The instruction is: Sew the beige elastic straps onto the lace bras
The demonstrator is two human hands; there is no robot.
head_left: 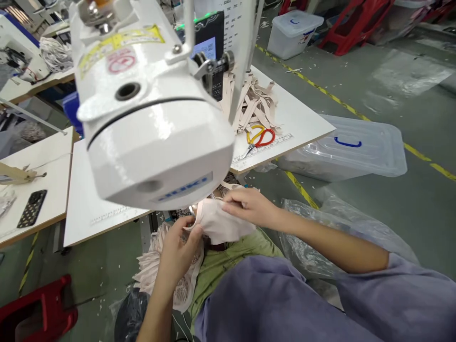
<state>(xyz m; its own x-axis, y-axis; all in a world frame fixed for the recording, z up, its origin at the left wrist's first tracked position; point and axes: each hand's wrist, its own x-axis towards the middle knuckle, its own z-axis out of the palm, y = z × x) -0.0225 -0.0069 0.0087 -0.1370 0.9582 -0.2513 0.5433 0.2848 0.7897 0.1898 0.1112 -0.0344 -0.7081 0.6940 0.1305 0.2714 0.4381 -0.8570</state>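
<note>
A white sewing machine head [160, 147] fills the upper middle of the view and hides the needle area beneath it. Just below it, a pale pink fabric piece [223, 225] is stretched between my two hands. My left hand [180, 242] pinches its left edge between thumb and fingers. On the upper right part of the cloth, my right hand [249, 205] is closed with fingertips gripping the edge. More pale pink pieces [156, 266] hang in a gathered bunch below my left hand.
Scissors with red and yellow handles [261, 136] lie beside a pile of pale strips [256, 102] on the white table [306, 121]. A lidded plastic bin [349, 147] stands right of it. At left are a phone [32, 209] and a red stool [42, 308].
</note>
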